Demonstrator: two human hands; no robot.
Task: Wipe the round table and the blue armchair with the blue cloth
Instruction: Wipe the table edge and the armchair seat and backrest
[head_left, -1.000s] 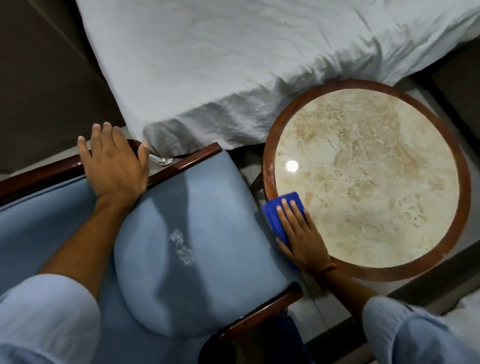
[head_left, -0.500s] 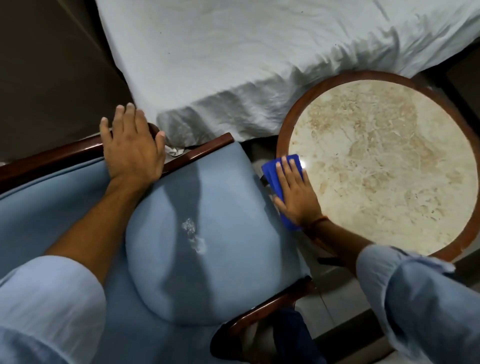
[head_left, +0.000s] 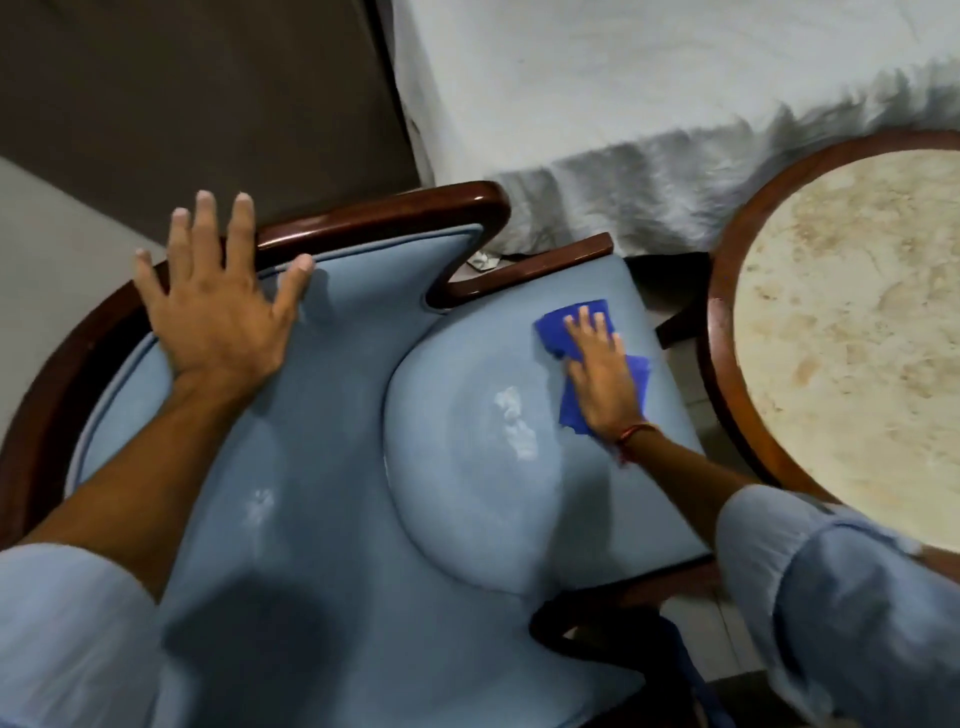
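Note:
The blue armchair (head_left: 322, 467) with a dark wooden frame fills the middle and left of the head view. My right hand (head_left: 600, 376) presses the blue cloth (head_left: 556, 327) flat on the far right part of the seat cushion. Pale smudges (head_left: 514, 421) mark the cushion just left of that hand. My left hand (head_left: 218, 306) lies flat with fingers spread on the padded backrest and its wooden rim, holding nothing. The round table (head_left: 852, 332), beige marble in a wooden ring, stands at the right, apart from both hands.
A bed with a white sheet (head_left: 649, 104) lies beyond the chair and table. A dark panel (head_left: 182, 93) fills the top left. A narrow strip of floor (head_left: 675, 322) separates the chair from the table. My light blue sleeves cover the lower corners.
My right hand has carried the blue cloth off the table's left edge onto the chair seat. The view has swung left, so the table now sits at the right edge.

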